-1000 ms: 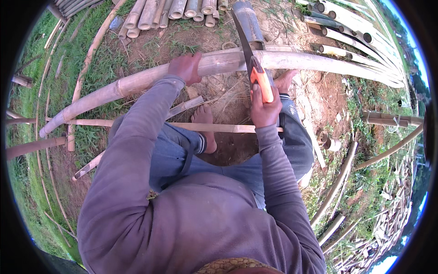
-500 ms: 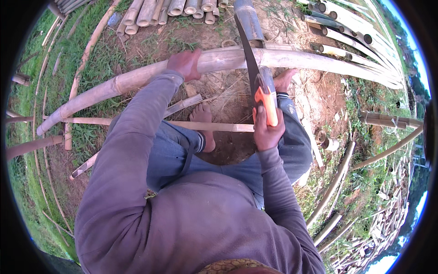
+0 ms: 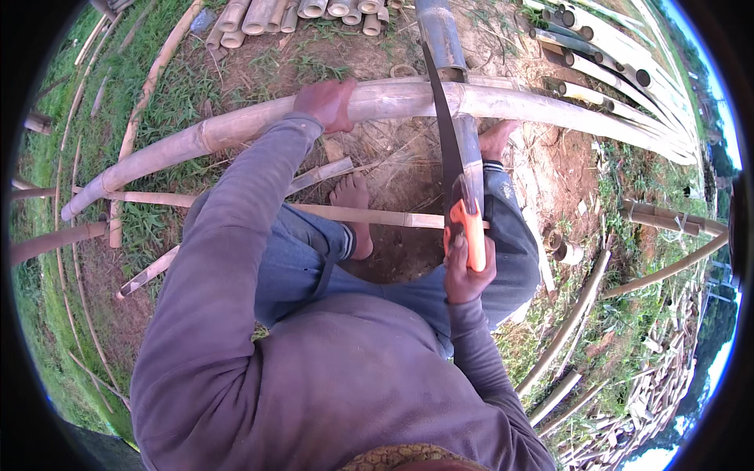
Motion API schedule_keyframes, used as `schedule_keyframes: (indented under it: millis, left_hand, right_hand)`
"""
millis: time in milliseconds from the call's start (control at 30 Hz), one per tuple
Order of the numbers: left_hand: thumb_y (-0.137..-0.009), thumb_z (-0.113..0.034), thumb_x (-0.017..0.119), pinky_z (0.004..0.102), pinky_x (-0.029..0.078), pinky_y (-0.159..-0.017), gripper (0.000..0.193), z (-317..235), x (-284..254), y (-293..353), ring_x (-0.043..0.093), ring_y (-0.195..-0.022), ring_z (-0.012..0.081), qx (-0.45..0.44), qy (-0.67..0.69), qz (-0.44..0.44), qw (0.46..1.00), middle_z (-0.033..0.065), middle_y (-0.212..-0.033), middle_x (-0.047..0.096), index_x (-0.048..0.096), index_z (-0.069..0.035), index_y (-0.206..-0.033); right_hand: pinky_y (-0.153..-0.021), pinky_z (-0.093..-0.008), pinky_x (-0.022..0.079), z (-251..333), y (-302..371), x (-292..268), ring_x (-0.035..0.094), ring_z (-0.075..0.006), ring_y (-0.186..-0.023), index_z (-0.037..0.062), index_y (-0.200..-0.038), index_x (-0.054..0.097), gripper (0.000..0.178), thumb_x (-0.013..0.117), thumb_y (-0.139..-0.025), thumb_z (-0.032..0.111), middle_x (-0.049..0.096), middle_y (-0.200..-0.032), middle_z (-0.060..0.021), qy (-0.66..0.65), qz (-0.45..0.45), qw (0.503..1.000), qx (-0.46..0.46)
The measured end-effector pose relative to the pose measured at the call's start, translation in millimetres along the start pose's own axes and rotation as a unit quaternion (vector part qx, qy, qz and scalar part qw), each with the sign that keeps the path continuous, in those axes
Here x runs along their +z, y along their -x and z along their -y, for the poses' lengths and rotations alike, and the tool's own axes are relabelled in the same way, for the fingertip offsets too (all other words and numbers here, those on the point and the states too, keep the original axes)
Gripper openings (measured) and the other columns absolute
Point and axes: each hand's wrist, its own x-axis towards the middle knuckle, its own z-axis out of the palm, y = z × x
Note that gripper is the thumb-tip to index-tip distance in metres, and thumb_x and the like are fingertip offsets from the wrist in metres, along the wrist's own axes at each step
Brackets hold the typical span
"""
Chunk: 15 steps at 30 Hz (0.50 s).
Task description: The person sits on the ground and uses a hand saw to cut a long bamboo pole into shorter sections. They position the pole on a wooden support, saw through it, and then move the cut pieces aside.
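A long pale bamboo pole (image 3: 236, 129) lies across the ground in front of me, resting on a darker bamboo section (image 3: 440, 35). My left hand (image 3: 330, 102) presses down on top of the pole. My right hand (image 3: 465, 275) grips the orange handle of a hand saw (image 3: 448, 149), whose dark curved blade crosses the pole just right of my left hand. My bare left foot (image 3: 355, 200) rests on the dirt and my right foot (image 3: 499, 137) sits by the pole.
Cut bamboo tubes (image 3: 314, 12) are stacked at the top. More long poles (image 3: 628, 71) fan out at the upper right. Thin bamboo sticks (image 3: 369, 216) lie under my legs. Short bamboo rings (image 3: 565, 251) sit on the ground at right, with grass at left.
My right hand has drawn the saw back toward me, so the handle sits lower and more blade shows on my side of the pole. My left hand stays on the pole.
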Motion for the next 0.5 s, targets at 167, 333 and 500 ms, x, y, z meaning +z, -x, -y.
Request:
schedule_keyframes:
  millis: [167,333,500]
  left_hand:
    - [-0.070,-0.036,0.092,0.0499,0.061,-0.093,0.069,-10.0,-15.0,-5.4,0.076,-0.103,0.0379,0.007,0.005,0.006,1.000,0.0166,-0.111,0.076,0.062,-0.010,-0.127]
    - [-0.070,-0.036,0.092,0.0500,0.061,-0.092,0.069,9.6,-9.0,-1.6,0.076,-0.104,0.0381,-0.007,0.014,0.019,1.000,0.0167,-0.110,0.077,0.062,-0.009,-0.126]
    - [-0.070,-0.036,0.092,0.0507,0.061,-0.091,0.068,0.4,-10.2,-6.2,0.076,-0.103,0.0385,-0.002,0.000,0.014,1.000,0.0164,-0.107,0.077,0.062,-0.009,-0.124]
  right_hand:
    - [-0.056,-0.0245,0.046,6.6,-141.8,69.5,0.058,-0.0049,-0.065,-0.0013,-0.104,0.065,0.017,0.073,-0.106,0.013,0.065,-0.078,-0.0005,0.054,0.008,0.998,-0.045]
    - [-0.077,-0.0301,0.064,28.4,19.0,-24.7,0.060,-0.0065,-0.066,-0.0067,-0.115,0.060,0.022,0.068,-0.108,0.013,0.066,-0.085,-0.0070,0.083,0.045,0.996,-0.003]
    - [-0.075,-0.0300,0.061,12.1,20.9,-14.0,0.060,-0.0067,-0.066,-0.0050,-0.116,0.061,0.023,0.068,-0.108,0.016,0.066,-0.084,-0.0074,0.033,0.018,0.999,-0.005]
